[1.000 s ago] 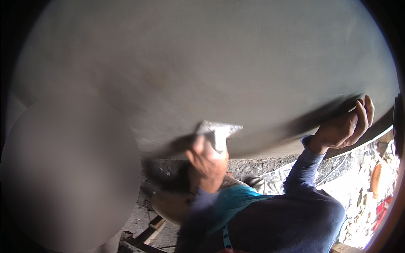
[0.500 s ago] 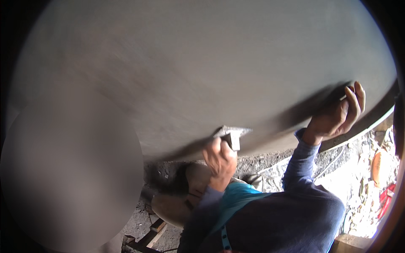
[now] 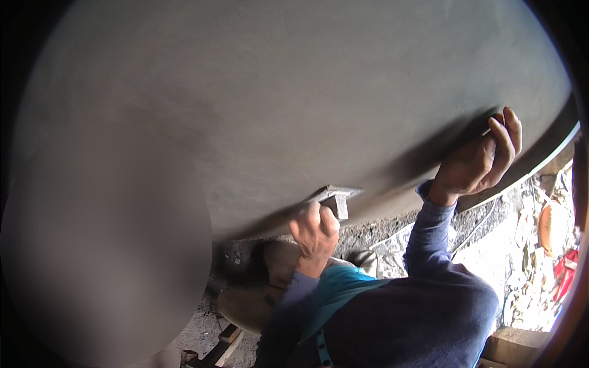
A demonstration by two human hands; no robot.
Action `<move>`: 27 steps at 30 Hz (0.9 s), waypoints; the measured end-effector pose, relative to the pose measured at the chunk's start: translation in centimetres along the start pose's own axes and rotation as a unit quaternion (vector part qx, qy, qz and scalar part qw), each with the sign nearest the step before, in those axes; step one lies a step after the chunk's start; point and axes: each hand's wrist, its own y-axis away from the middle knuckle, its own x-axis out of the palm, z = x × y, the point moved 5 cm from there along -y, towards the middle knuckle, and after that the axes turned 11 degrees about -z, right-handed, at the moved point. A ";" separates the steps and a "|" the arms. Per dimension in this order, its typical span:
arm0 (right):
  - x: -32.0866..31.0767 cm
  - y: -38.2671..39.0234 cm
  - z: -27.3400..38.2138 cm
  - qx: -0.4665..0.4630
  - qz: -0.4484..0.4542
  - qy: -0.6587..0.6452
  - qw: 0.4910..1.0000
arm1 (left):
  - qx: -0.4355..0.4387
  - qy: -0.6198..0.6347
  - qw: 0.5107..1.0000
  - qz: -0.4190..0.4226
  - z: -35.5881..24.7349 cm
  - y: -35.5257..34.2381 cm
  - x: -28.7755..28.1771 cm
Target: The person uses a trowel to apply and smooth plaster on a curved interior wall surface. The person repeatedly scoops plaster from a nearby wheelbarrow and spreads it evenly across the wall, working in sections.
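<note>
Left hand grips a trowel, right hand bends close to the grey surface

Through the head camera I see my left hand (image 3: 315, 233) closed around the handle of a grey trowel (image 3: 340, 195). The trowel is at the upper side of the fist, and its plate faces the smooth grey surface (image 3: 276, 92), which fills the view beyond both hands. I cannot tell if the whole plate touches it.

My right hand (image 3: 478, 161) is higher and well apart from the left one. Its fingers are curved and loosely together, close to the same surface, and a dark shadow stretches from them toward the left. Whether this hand holds something or presses there, I cannot tell.

Under the hands is the navy shirt (image 3: 405, 319), with a turquoise panel (image 3: 334, 294) below the left wrist. Farther down from the left hand, wooden pieces (image 3: 230, 337) lie on the rough ground (image 3: 202, 325). To the left of this hand, a round grey blur (image 3: 104, 245) hides the place. To the right of and below the right hand, in strong light, I see an orange-brown object (image 3: 545, 230) and a red item (image 3: 565, 273) among pale litter (image 3: 524, 294).
</note>
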 end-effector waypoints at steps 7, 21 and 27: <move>-1.4 -0.5 -1.0 -0.025 0.023 0.032 0.999 | -0.270 -0.122 0.938 -0.182 11.0 -16.8 -9.2; 2.8 8.6 16.0 0.092 0.329 -0.324 0.882 | -0.650 0.508 0.533 -0.185 13.3 3.7 -11.6; 2.2 12.4 19.9 0.172 0.434 -0.395 0.791 | -0.645 0.476 0.589 -0.100 14.6 7.3 -11.3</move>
